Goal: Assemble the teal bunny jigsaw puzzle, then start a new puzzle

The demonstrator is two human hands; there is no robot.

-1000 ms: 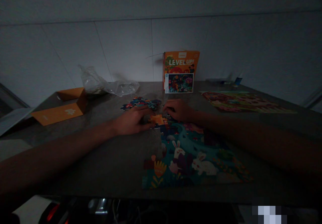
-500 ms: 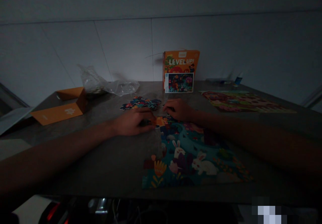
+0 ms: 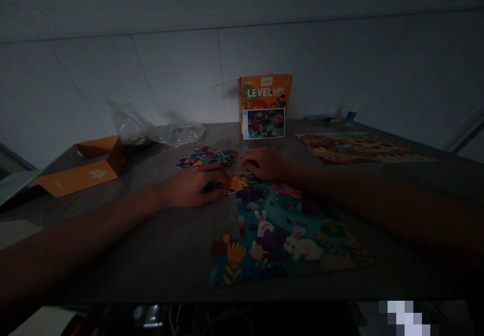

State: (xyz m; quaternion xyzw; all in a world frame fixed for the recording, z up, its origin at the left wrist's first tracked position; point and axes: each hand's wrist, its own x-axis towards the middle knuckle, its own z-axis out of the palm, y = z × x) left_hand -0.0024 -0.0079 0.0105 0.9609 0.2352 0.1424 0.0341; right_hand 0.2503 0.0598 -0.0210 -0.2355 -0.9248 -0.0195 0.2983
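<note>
A partly joined jigsaw puzzle (image 3: 287, 220), with white rabbits and flowers on teal, lies on the table in front of me. At its upper left edge my left hand (image 3: 196, 185) has thumb and fingers closed on an orange puzzle piece (image 3: 235, 183). My right hand (image 3: 264, 164) rests over the puzzle's far edge with curled fingers; whatever is under its fingertips is hidden. Just beyond my left hand is a pile of loose puzzle pieces (image 3: 207, 155). The light is dim, so piece outlines are hard to see.
An orange "LEVEL UP!" box (image 3: 266, 86) stands at the back, a picture card (image 3: 263, 124) leaning on it. Left are an open orange box part (image 3: 81, 177) and clear plastic bags (image 3: 181, 132). Another puzzle (image 3: 355, 148) and a small bottle (image 3: 351, 114) are right.
The whole view has shifted slightly, moving things a little to the left. Both hands stay at almost the same spots on the puzzle, with only small finger movement.
</note>
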